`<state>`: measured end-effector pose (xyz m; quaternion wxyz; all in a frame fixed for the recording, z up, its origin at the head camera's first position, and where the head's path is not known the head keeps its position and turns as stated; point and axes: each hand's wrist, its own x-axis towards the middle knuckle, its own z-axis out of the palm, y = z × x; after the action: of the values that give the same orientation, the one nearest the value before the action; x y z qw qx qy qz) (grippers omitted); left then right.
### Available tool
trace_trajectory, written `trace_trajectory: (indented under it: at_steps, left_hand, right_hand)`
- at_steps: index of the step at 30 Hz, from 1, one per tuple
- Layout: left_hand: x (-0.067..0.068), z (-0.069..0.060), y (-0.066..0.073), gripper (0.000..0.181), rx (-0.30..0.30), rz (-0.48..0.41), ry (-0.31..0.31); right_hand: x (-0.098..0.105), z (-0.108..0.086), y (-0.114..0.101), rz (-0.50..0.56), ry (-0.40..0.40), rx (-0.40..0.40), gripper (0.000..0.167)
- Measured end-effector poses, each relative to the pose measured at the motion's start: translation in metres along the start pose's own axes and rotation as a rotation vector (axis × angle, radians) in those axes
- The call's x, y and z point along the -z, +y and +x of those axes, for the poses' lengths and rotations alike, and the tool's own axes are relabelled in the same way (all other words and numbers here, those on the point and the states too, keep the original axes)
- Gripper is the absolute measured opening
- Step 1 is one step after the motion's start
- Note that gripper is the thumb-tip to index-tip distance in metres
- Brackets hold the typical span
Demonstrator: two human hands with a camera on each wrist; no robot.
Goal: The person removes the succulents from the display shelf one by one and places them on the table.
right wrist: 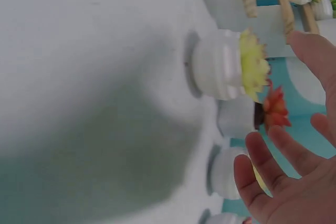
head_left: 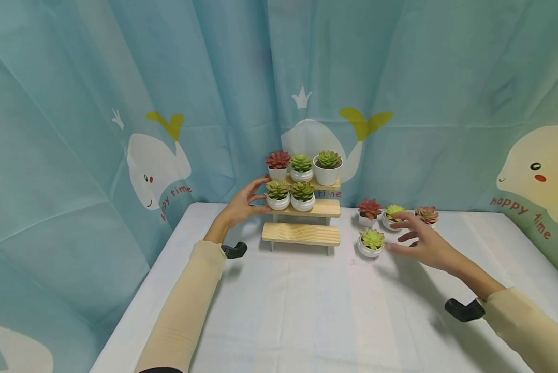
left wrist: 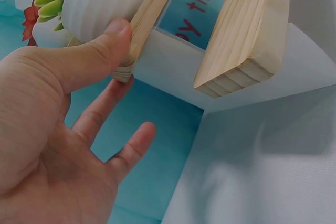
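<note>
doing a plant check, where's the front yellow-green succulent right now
In the head view, the front yellow-green succulent stands on the table, right of the wooden stand, in front of a red succulent and left of the right hand.

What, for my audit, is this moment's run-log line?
left hand: holds stand | right hand: open, beside front table plant | stand: five plants | table: four plants

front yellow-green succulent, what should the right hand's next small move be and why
I'd probably ease the right hand slightly left and pinch the front yellow-green succulent's white pot: that hand holds nothing and sits right beside it, while the left hand grips the left end of the wooden stand's middle shelf.
</note>
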<state>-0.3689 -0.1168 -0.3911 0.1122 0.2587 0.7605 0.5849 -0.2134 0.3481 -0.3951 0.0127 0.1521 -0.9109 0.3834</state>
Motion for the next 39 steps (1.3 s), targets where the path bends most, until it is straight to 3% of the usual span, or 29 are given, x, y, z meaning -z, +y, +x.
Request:
trace_trajectory:
  at_steps: [12,21,30,39]
  left_hand:
    - [0.002,-0.001,-0.003,0.088,-0.002,-0.001,-0.007]
    - [0.000,-0.001,0.000,0.087,0.003,-0.008,0.008]
    - [0.000,-0.001,0.001,0.086,0.009,-0.011,0.009]
    - [0.000,0.000,0.000,0.086,0.009,-0.007,0.005]
  right_hand:
    - [0.017,0.009,-0.019,-0.046,0.051,0.055,0.078]
    - [0.025,0.028,-0.035,-0.041,0.075,0.103,0.076]
    - [0.019,0.050,-0.055,-0.022,0.073,0.091,0.081]
    - [0.000,0.074,-0.069,0.024,0.050,0.091,0.083]
